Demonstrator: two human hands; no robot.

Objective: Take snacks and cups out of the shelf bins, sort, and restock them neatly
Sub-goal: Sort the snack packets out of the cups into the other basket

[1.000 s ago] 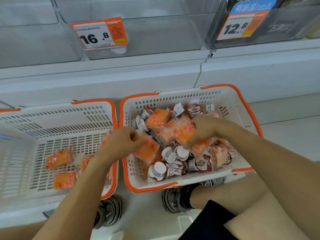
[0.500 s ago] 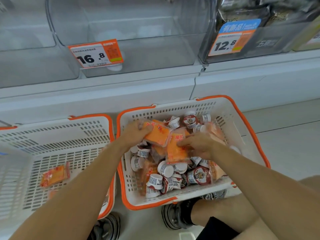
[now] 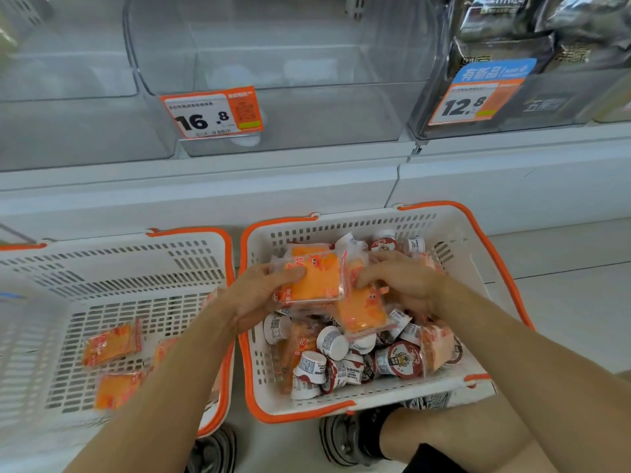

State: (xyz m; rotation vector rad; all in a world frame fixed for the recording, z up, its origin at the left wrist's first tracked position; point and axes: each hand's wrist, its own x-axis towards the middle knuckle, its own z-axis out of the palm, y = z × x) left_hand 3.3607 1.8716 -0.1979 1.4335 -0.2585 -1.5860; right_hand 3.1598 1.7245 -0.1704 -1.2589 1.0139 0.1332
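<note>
While the left hand [image 3: 259,295] holds an orange snack packet [image 3: 316,279] in a closed grip over the right basket [image 3: 457,227], the right hand [image 3: 399,281] presses curled fingers on another packet [image 3: 362,312] atop the white cups [image 3: 333,343]. Three orange packets [image 3: 112,343] lie near the left basket's [image 3: 191,247] front edge, below the clear shelf bin [image 3: 307,107].
</note>
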